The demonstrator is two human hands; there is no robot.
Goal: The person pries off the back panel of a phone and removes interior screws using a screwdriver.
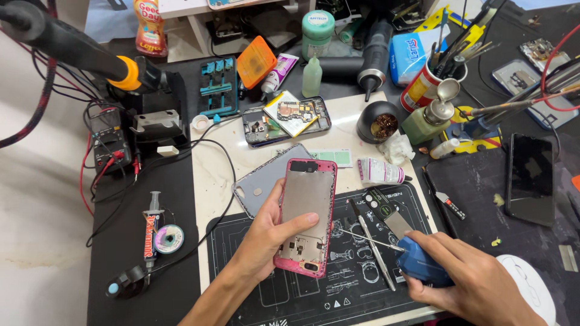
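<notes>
Over the dark work mat [241,290], my left hand [269,235] gripped the pink phone frame [307,214] firmly; my right hand [471,278] closed around a blue tool [420,265].

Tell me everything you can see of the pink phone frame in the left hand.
The pink phone frame is a flat rectangle with a bare grey metal inner plate, a dark slot at its top and small cutouts near the bottom. Its pink rim looks chipped and worn. The left hand holds it face up, tilted, above the dark work mat, thumb across its middle.
</notes>
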